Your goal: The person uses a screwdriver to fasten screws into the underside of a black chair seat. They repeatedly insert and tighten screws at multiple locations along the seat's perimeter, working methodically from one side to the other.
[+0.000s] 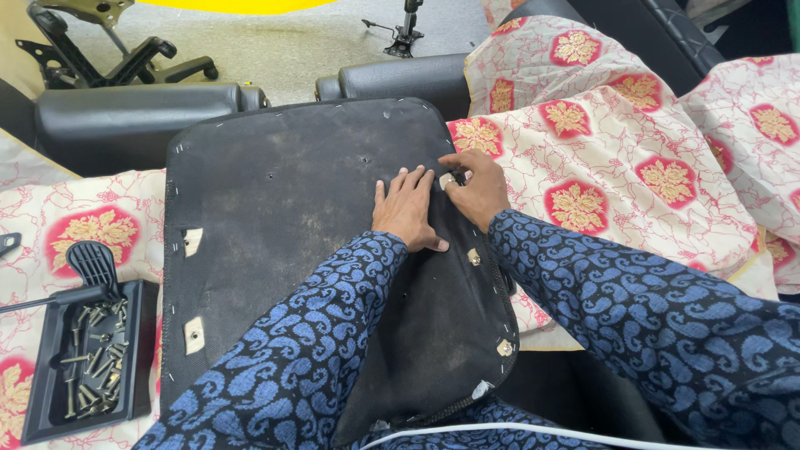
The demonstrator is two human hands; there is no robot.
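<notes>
My left hand (408, 208) lies flat, open, on the black seat panel (317, 242) across my lap. My right hand (475, 187) pinches a small metal fitting (448, 180) at its right edge. Seating it squarely appears due next.

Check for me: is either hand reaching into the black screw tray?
No: both the left hand and right hand rest on the black seat panel, away from the tray.

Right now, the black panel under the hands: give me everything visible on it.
The black panel is a rounded seat-shaped board lying flat, underside up, covered in dusty black fabric stapled along its edges. Small metal-looking tabs with holes sit near its left and right edges, and a few small holes dot the middle. It rests on the patterned cloth. The left hand lies flat on it; the right hand touches its right edge.
</notes>
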